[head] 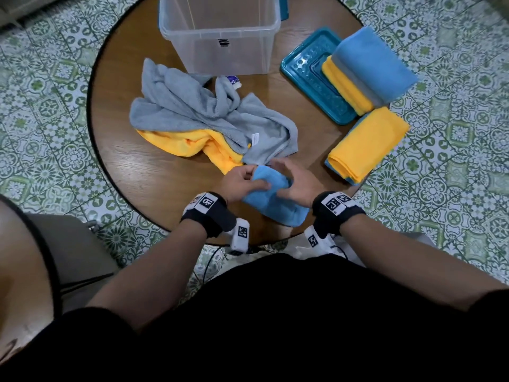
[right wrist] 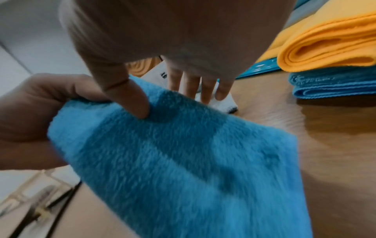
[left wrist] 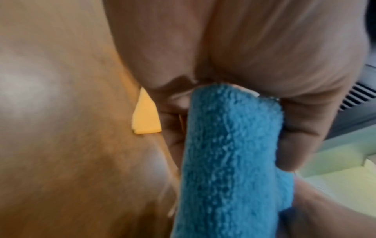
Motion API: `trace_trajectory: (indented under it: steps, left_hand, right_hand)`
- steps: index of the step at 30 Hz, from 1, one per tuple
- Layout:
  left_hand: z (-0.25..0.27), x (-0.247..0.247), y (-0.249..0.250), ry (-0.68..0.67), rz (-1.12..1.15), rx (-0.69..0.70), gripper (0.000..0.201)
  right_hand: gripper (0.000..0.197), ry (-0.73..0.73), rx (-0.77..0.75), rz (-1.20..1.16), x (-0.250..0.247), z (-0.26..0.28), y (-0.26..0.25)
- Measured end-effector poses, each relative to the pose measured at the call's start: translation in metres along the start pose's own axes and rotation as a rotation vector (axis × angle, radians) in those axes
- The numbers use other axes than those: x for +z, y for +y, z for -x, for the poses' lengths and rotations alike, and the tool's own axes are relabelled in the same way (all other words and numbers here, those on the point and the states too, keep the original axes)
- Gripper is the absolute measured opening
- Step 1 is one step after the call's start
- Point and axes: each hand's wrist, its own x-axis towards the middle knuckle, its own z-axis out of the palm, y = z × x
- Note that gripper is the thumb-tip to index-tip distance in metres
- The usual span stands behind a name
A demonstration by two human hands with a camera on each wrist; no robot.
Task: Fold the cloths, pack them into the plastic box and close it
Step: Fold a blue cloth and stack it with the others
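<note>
You have the blue cloth (head: 271, 195) at the near edge of the worktop (head: 132, 172), right in front of you, where both arms can work it without reaching. Your left hand (head: 242, 183) grips one end of it, fingers and thumb curled round the folded edge, which reads as an anchor so the layers stay lined up. Your right hand (head: 293, 183) lies over the cloth with its fingers spread and nearly straight, the thumb pressing into the pile and nothing clasped, probably to flatten the fold rather than to lift. The plastic box (head: 220, 34) stands open at the far side, apparently with nothing in it yet, so packing looks still to come. Its teal lid (head: 305, 75) lies flat to the right and carries a stack of folded cloths (head: 366, 67), blue over grey over yellow; a second folded pile (head: 363, 144), yellow on blue, sits just beside it near the worktop's edge. That side seems to serve as your finished area. The grey cloth (head: 198, 108) and the yellow one (head: 187, 144) under it lie crumpled between you and the box, likely waiting their turn.
</note>
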Motion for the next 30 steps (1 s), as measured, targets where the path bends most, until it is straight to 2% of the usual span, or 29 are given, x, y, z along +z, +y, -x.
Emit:
trace_trajectory:
  steps: [2,4,6,7,9,11,14,15,19,23,27,30]
  left_hand:
    - [-0.002,-0.004,0.018,-0.035,-0.033,0.035,0.049]
    - [-0.003,-0.005,0.042,0.004,0.002,0.071,0.039]
    - [-0.007,-0.004,0.06,0.07,0.15,0.115,0.033]
    - [-0.009,-0.001,0.069,0.103,0.232,0.13,0.03]
    - [-0.015,0.011,0.078,0.095,0.321,0.123,0.039]
    - [-0.022,0.032,0.083,0.006,0.282,0.084,0.045]
    - [-0.035,0.068,0.086,-0.123,0.062,0.044,0.054]
    - [-0.041,0.079,0.09,-0.132,-0.009,0.055,0.057]
    - [-0.067,0.115,0.112,-0.202,-0.06,0.117,0.035]
    - [-0.095,0.144,0.129,-0.236,-0.132,0.123,0.047]
    - [-0.118,0.161,0.132,-0.155,-0.235,0.109,0.074]
    - [-0.124,0.17,0.129,-0.111,-0.369,0.127,0.073]
  right_hand:
    - [0.062,-0.061,0.045,-0.045,-0.004,0.004,-0.01]
    - [0.043,0.002,0.086,-0.131,-0.009,0.008,-0.016]
    - [0.034,0.125,0.087,-0.238,-0.014,0.011,-0.018]
    - [0.038,0.191,0.078,-0.29,-0.018,0.011,-0.018]
    - [0.044,0.344,0.102,-0.433,-0.027,0.01,-0.018]
    - [0.037,0.516,0.141,-0.529,-0.04,0.008,-0.018]
    - [0.007,0.742,0.211,-0.565,-0.067,0.006,-0.01]
    - [0.006,0.802,0.239,-0.586,-0.077,0.008,-0.005]
    - [0.026,0.961,0.389,-0.747,-0.117,0.009,0.033]
    - [0.036,1.067,0.439,-0.871,-0.158,0.006,0.07]
    - [0.046,1.038,0.491,-0.751,-0.185,0.002,0.099]
    - [0.038,0.93,0.551,-0.546,-0.192,-0.002,0.111]
